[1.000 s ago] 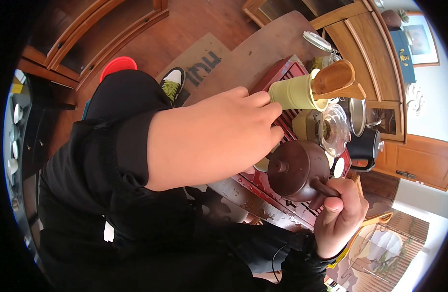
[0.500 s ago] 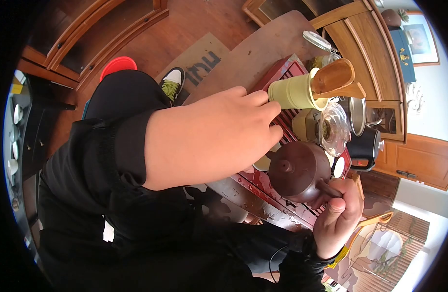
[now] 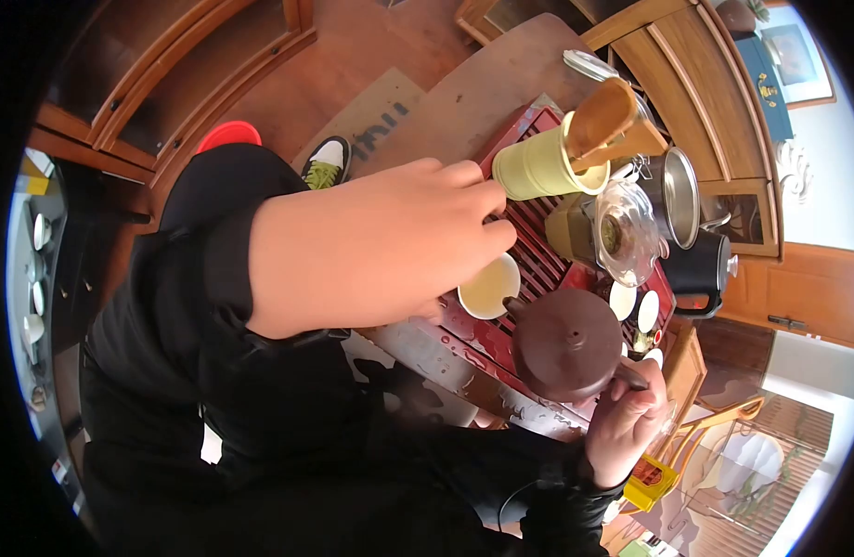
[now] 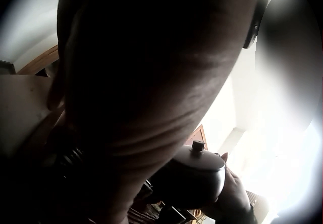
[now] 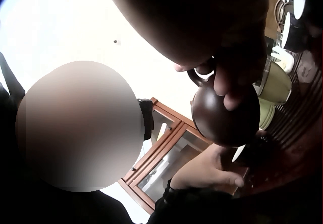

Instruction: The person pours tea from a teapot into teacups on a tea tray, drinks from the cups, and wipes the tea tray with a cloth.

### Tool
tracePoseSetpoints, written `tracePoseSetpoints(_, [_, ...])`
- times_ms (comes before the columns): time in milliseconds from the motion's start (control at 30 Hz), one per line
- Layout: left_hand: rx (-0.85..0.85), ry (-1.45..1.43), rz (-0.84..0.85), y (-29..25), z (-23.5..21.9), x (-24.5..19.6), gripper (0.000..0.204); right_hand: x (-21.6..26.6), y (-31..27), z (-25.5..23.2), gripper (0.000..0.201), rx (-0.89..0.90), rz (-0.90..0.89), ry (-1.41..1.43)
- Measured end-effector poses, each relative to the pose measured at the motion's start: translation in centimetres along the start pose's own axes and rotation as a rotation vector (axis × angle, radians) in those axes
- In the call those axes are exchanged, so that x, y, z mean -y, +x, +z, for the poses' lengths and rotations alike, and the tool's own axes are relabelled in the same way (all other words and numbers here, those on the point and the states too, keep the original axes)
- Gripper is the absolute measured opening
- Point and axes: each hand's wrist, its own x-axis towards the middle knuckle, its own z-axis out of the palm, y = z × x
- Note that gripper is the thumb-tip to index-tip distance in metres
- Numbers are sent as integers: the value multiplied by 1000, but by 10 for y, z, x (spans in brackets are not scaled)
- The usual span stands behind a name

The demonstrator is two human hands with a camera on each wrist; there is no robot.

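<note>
A dark brown clay teapot (image 3: 559,357) is in my right hand (image 3: 627,418), whose fingers and thumb wrap its side handle. Its lid is on and its spout points at a pale cup (image 3: 514,271) holding yellowish tea. In the head view the spout tip overlaps the cup's rim. My left hand (image 3: 381,241) is low beside that cup, back of the hand up, its fingertips hidden. The right wrist view shows the left hand's thumb (image 5: 233,177) extended near a white rim; I cannot tell whether this hand grips the cup. The teapot (image 5: 222,115) stands above it there.
Beyond my left fingers, a green canister (image 3: 534,172) holds wooden tea tools (image 3: 601,116). A glass lidded bowl (image 3: 625,241), small white cups (image 3: 648,311) and a black kettle (image 3: 696,277) stand farther back. The red slatted tea tray (image 3: 469,343) has water drops on its edge.
The head view has shifted a little. My right hand has drawn the teapot back from the cup, so more of the cup and its tea shows. The left hand stays beside the cup.
</note>
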Motion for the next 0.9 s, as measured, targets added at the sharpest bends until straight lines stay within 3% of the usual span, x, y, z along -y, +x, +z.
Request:
tracePoseSetpoints(133, [-2,-77,-27,0,-7,1,86,-7,-8,-9,69,-110,101,352])
tracePoseSetpoints(200, [-16,-100,-38,-1,-9,3,97,-18,-12,-17,51,-183,83,436])
tracePoseSetpoints(267, [-40,-152,-99,-1,-14,5,112,-28,-19,-33,53,-214,34,433])
tracePoseSetpoints(300, [27,-127,-169,2,-22,0,120,-34,-25,-40,55,-259,53,445])
tracePoseSetpoints(400, [58,-93,-268,6,-30,-4,126,-53,-41,-61,61,-403,66,360])
tracePoseSetpoints(467, [106,-147,-367,4,-31,-7,121,-58,-45,-73,59,-469,111,265])
tracePoseSetpoints(533, [147,-72,-339,5,-31,-6,114,-67,-46,-80,56,-556,115,236])
tracePoseSetpoints(600, [185,-144,-463,6,-30,-5,102,-78,-50,-86,64,-618,126,269])
tracePoseSetpoints(633, [236,-112,-475,8,-33,-6,86,-80,-52,-89,64,-636,135,270])
tracePoseSetpoints(700, [210,-89,-438,7,-30,1,81,-81,-56,-96,65,-533,156,163])
tracePoseSetpoints(800, [171,-59,-431,11,-24,3,65,-84,-64,-95,67,-540,181,154])
tracePoseSetpoints(900, [110,-41,-541,11,-15,9,57,-82,-65,-94,68,-531,167,59])
